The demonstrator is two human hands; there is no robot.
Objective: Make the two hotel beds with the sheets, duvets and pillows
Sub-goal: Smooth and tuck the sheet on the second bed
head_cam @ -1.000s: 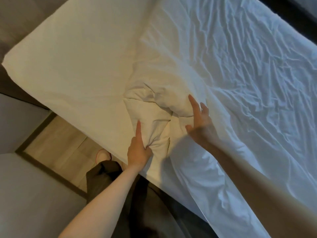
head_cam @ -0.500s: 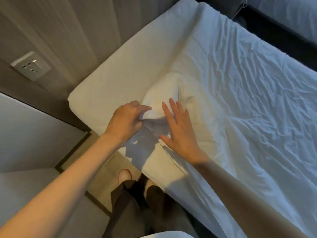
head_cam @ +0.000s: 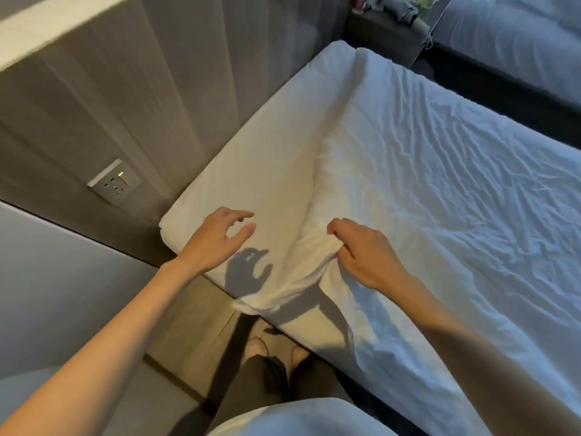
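By bed corner near wall (head_cam: 125, 105), my right hand (head_cam: 364, 253) pinched bunched edge of white sheet (head_cam: 440, 199). Sheet lay wrinkled over most of mattress (head_cam: 251, 165), head strip bare. My left hand (head_cam: 217, 239) hung above bare corner, fingers spread, holding nothing.

The left hand (head_cam: 217, 240) has let go of the sheet (head_cam: 440, 190) and hangs open at 9 o'clock of its edge. The right hand (head_cam: 364, 251), flat before, now pinches that edge.
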